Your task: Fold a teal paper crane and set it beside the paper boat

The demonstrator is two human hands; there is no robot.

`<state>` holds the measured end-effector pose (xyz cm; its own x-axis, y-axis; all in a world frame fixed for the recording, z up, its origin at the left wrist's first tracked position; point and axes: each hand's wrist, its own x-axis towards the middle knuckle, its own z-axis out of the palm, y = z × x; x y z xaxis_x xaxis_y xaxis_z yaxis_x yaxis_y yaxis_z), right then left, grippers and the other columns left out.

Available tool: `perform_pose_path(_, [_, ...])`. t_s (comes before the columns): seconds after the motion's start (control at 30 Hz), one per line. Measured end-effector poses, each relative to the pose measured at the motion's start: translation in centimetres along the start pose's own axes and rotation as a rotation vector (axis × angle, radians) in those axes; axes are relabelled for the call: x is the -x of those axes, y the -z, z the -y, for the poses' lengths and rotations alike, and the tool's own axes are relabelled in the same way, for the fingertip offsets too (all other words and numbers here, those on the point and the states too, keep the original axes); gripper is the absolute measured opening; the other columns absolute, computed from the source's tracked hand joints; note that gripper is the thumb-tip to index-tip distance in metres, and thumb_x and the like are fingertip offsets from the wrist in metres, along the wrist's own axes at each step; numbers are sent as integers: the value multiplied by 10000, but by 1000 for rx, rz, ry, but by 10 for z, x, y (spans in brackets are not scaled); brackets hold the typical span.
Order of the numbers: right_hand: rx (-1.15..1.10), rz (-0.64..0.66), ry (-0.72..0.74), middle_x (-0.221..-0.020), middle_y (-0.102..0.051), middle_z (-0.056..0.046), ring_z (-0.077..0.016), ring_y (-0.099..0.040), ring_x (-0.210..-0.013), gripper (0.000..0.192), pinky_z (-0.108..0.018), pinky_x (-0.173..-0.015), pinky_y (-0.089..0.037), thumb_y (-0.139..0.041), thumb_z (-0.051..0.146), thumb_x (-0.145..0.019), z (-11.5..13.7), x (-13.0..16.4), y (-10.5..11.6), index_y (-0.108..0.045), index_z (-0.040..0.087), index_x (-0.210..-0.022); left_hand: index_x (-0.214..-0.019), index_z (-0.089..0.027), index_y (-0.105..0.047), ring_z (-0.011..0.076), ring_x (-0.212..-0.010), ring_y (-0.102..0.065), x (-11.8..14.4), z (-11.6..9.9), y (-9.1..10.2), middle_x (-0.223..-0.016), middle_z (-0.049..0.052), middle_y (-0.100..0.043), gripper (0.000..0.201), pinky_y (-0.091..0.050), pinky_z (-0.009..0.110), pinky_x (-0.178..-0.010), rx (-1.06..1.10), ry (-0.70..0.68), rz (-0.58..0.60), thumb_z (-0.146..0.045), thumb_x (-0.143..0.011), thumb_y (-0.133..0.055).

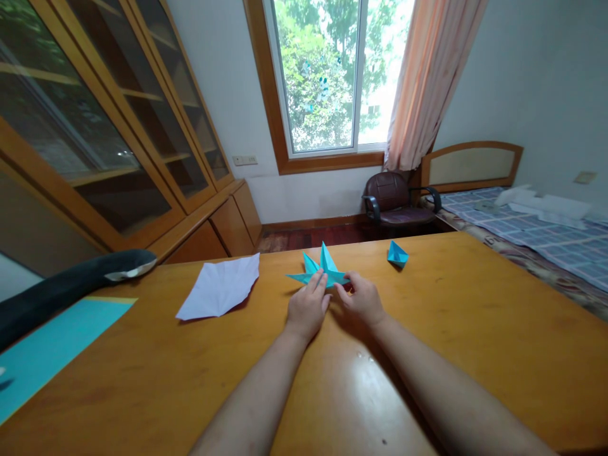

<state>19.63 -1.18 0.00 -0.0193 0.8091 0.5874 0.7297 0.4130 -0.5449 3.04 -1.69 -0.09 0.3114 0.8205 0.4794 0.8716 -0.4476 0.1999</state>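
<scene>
A partly folded turquoise paper figure (pixel 322 268) with pointed flaps lies on the wooden table (pixel 475 329). My left hand (pixel 308 307) presses its fingertips on the near left edge of the paper. My right hand (pixel 361 296) pinches the paper's right side with thumb and forefinger. Both forearms reach out from the bottom of the view.
A small folded turquoise paper piece (pixel 397 254) sits to the right near the far edge. A creased white paper sheet (pixel 219 287) lies to the left. A turquoise mat (pixel 52 348) and a dark curved object (pixel 71 282) are far left. A chair (pixel 396 202), bed (pixel 536 234) and cabinet (pixel 118 126) stand beyond.
</scene>
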Motion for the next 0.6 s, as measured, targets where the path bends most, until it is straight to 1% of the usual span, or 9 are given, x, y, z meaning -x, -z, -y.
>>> perform_pose_path(0.23, [-54,23,57,-721,-684,-38,-148,-635,-614,174,-220,-591,-467,-522,295,-812,9,3,0,-593,172,-912,-1327,-254,-518,238,-1113,-603,-1,8,-3,-1345,71,-559,478,-500,352,-941,50,4,-6,-230,-852,-563])
perform_pose_path(0.37, [-78,39,84,-698,-673,-30,-146,-630,-600,170,-222,-591,-468,-512,261,-798,13,3,2,-585,172,-924,-1285,-247,-564,226,-1102,-613,0,9,-6,-1323,59,-580,435,-489,363,-970,78,-10,-6,-208,-852,-552])
perform_pose_path(0.6, [-118,53,119,-733,-679,-32,-146,-624,-621,208,-229,-622,-479,-508,224,-789,10,3,3,-580,178,-978,-1211,-239,-621,219,-1112,-612,0,8,-3,-1275,48,-618,379,-487,366,-973,143,-2,-18,-186,-839,-571])
